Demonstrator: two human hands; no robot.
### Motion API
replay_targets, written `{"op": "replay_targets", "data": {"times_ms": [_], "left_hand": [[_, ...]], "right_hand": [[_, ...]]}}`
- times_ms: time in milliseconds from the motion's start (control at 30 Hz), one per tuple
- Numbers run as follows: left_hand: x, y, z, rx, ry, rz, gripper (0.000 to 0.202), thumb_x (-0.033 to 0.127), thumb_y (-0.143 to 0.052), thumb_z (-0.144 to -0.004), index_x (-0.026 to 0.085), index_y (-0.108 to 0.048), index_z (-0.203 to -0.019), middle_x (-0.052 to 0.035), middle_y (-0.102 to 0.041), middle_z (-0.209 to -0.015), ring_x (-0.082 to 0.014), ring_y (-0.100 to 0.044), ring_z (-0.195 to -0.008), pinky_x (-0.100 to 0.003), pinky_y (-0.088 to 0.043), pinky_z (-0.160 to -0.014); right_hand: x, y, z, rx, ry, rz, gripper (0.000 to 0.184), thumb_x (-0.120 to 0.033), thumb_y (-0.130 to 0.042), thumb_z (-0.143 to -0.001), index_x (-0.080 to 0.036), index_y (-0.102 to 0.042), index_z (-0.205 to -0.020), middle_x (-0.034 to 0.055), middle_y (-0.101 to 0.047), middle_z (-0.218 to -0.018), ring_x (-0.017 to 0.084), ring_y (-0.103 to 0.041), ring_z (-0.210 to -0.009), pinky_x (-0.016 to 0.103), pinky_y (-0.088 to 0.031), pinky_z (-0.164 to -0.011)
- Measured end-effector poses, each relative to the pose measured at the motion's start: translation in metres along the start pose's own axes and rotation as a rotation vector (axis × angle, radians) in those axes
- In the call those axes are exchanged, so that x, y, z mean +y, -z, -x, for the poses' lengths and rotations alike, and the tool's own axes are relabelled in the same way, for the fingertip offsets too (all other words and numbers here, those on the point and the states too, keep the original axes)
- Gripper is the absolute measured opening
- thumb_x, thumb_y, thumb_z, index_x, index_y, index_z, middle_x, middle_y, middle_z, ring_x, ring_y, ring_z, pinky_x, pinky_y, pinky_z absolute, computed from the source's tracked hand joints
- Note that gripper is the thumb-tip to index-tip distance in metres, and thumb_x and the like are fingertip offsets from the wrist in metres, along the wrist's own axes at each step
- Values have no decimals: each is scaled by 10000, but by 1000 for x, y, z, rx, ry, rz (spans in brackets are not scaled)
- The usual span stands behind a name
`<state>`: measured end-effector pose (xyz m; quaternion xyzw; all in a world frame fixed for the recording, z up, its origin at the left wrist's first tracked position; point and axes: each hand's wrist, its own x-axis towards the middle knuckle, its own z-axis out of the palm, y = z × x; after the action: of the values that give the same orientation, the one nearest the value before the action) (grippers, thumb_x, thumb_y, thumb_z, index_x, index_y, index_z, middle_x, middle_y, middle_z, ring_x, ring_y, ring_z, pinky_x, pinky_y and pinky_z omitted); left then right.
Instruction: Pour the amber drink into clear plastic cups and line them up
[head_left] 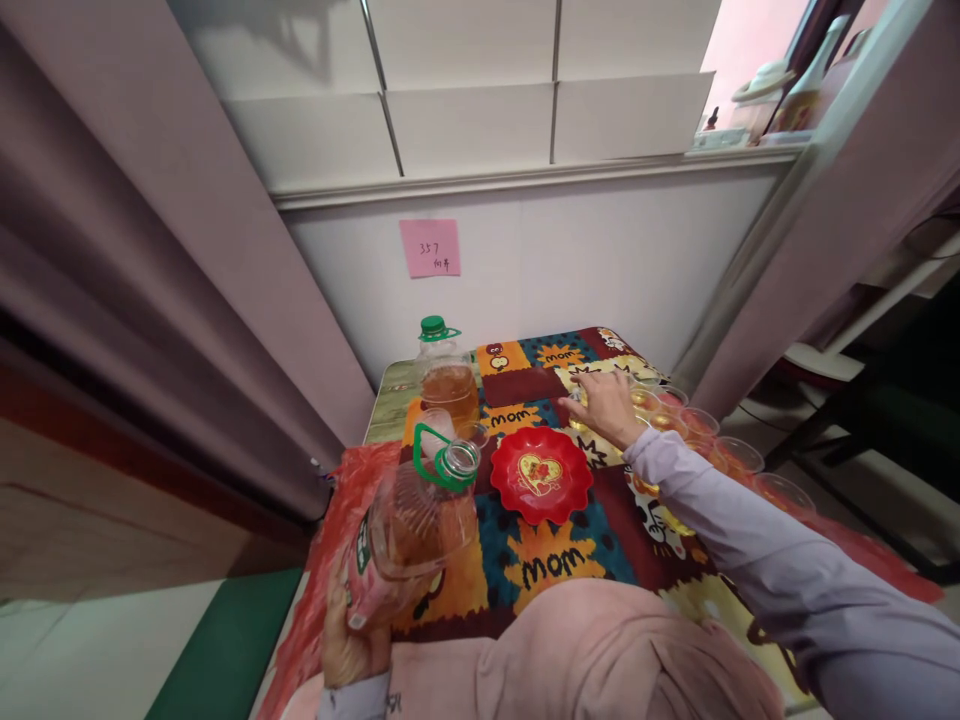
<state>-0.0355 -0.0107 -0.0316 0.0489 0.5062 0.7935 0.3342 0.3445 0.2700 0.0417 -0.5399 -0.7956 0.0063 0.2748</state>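
My left hand (349,635) is closed around the lower part of a large clear plastic jug (420,535), low at the left. The jug leans to the right, is uncapped, has a green handle ring at its neck and holds amber liquid. Over the far right of the table is my right hand (606,408), thumb and fingers apart. A clear cup with yellowish liquid (577,418) shows beside its thumb; whether they touch I cannot tell. More clear cups (701,425) with yellowish liquid stand to the right, partly behind my forearm.
A red scalloped plate (541,475) lies mid-table. Behind the tilted jug stands a second jug (448,385) with a green cap, partly filled with amber liquid. A patterned cloth (559,560) covers the table. Red plastic sheeting (337,540) hangs at the left edge; a white wall rises behind.
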Motion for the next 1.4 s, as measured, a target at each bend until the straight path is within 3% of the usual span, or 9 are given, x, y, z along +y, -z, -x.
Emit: {"op": "replay_targets", "data": {"times_ms": [67, 167, 300, 433, 600, 700, 867, 1200, 1400], "left_hand": [[0, 0, 0, -10, -8, 5, 512, 576, -850, -644, 319, -843, -1087, -25, -805, -1355, -339, -415, -1620, -481, -327, -1319], [0, 0, 1, -18, -10, 26, 532, 558, -863, -651, 313, -842, -1123, -31, -779, -1413, -353, -376, -1639, -507, -300, -1334], [0, -1, 2, -47, 5, 63, 545, 564, -874, -688, 321, -845, -1174, -21, -719, -1517, -371, -367, -1643, -537, -268, -1352], [0, 0, 3, -90, 30, 76, 468, 570, -838, -790, 314, -850, -1181, -40, -712, -1527, -363, -375, -1641, -547, -290, -1345], [-1, 4, 1, -119, 43, 76, 460, 569, -824, -813, 294, -852, -1181, -64, -753, -1460, -376, -400, -1625, -560, -271, -1347], [-2, 5, 1, -108, 48, 91, 470, 545, -835, -809, 279, -846, -1196, -62, -776, -1417, -372, -408, -1621, -553, -266, -1351], [-5, 3, 2, -78, 40, 115, 447, 508, -810, -834, 253, -829, -1201, -73, -798, -1361, -361, -489, -1570, -556, -272, -1349], [-5, 1, 2, -50, 22, 121, 457, 475, -813, -822, 230, -822, -1207, -68, -803, -1333, -338, -519, -1543, -476, -362, -1312], [-4, 1, 2, -102, 44, 110, 532, 513, -828, -818, 225, -807, -1264, -95, -774, -1399, -366, -534, -1530, -499, -442, -1263]], "right_hand": [[-29, 0, -1, -63, 87, -84, 330, -427, -665, -1040, -214, -763, -1273, 168, -787, -1249, 348, -712, -1174, 504, -485, -1105], [-78, -17, 4, -169, 186, -148, 264, -394, -686, -1048, -260, -779, -1255, 93, -781, -1238, 241, -751, -1057, 344, -562, -937], [-133, -51, 17, -291, 256, -160, 266, -345, -811, -968, -250, -785, -1215, 84, -765, -1248, 234, -763, -1014, 309, -575, -836], [-158, -72, 18, -342, 252, -138, 138, -240, -739, -998, -196, -795, -1116, 121, -770, -1244, 237, -768, -946, 299, -563, -736], [-146, -60, 15, -311, 247, -133, 162, -206, -621, -1070, -209, -783, -1054, 105, -787, -1197, 217, -764, -1010, 286, -568, -847], [-119, -37, 26, -262, 236, -116, 186, -235, -588, -1095, -215, -770, -1131, 121, -764, -1260, 231, -749, -1090, 303, -562, -904], [-74, -10, 59, -264, 245, -68, 203, -259, -588, -1091, -246, -790, -1076, 107, -764, -1250, 227, -749, -1004, 302, -550, -829], [-63, -22, 87, -298, 271, -2, 257, -241, -569, -1080, -218, -824, -1052, 160, -771, -1337, 287, -758, -1028, 409, -570, -918], [-58, -18, 92, -285, 270, 6, 310, -195, -640, -1012, -235, -788, -1281, 166, -737, -1438, 336, -721, -1242, 495, -541, -1097]]}}
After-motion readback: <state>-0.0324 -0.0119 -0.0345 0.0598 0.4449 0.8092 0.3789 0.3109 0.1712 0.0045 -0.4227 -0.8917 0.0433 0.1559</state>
